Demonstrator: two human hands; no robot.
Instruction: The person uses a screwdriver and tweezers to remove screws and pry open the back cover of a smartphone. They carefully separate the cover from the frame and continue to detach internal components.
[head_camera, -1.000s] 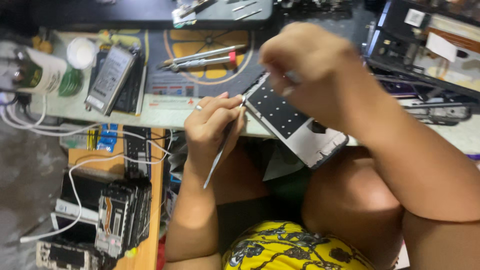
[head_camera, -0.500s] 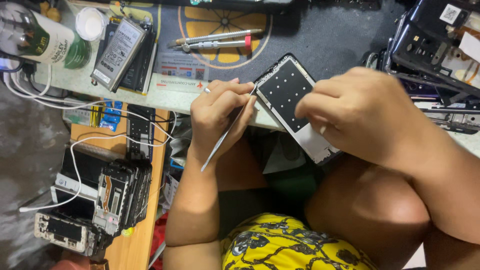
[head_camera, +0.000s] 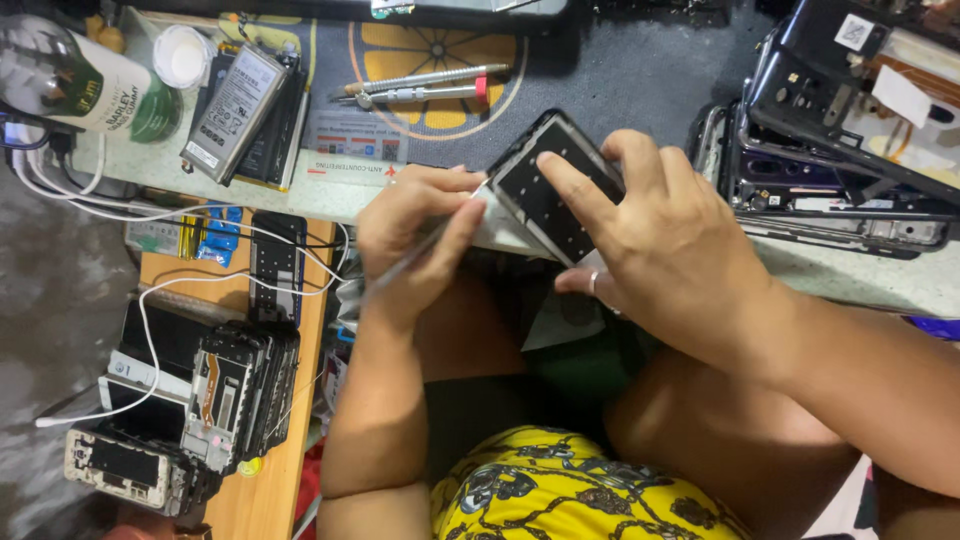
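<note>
Two hands at work at the tabletop (head_camera: 660, 70) edge, both busy with one phone panel (head_camera: 548, 190). It is a dark flat rectangle with a dot grid, long axis diagonal, upper end toward top centre, lower end toward the lower right, tilted off the tabletop and half over the lap. Right hand (head_camera: 670, 240) lies over its right and lower side, index finger stretched along the face, thumb underneath, gripping it. Left hand (head_camera: 415, 235) sits just left of it, fingers pinched on a thin metal tool (head_camera: 410, 262), tip touching the panel's left edge, handle slanting down-left. Beyond the panel, two screwdrivers (head_camera: 425, 88) lie side by side on the printed mat (head_camera: 400, 60), roughly horizontal. Flat battery (head_camera: 232, 100) rests on a dark phone body at upper left, next to a green bottle (head_camera: 75, 85) lying on its side and a white cap (head_camera: 183, 55). Opened phone frames (head_camera: 840, 150) stacked at upper right. Lower wooden shelf (head_camera: 270, 470) at left carries a stack of stripped phone bodies (head_camera: 235, 395), more parts and white cables (head_camera: 150, 300). No bins or trays visible.
</note>
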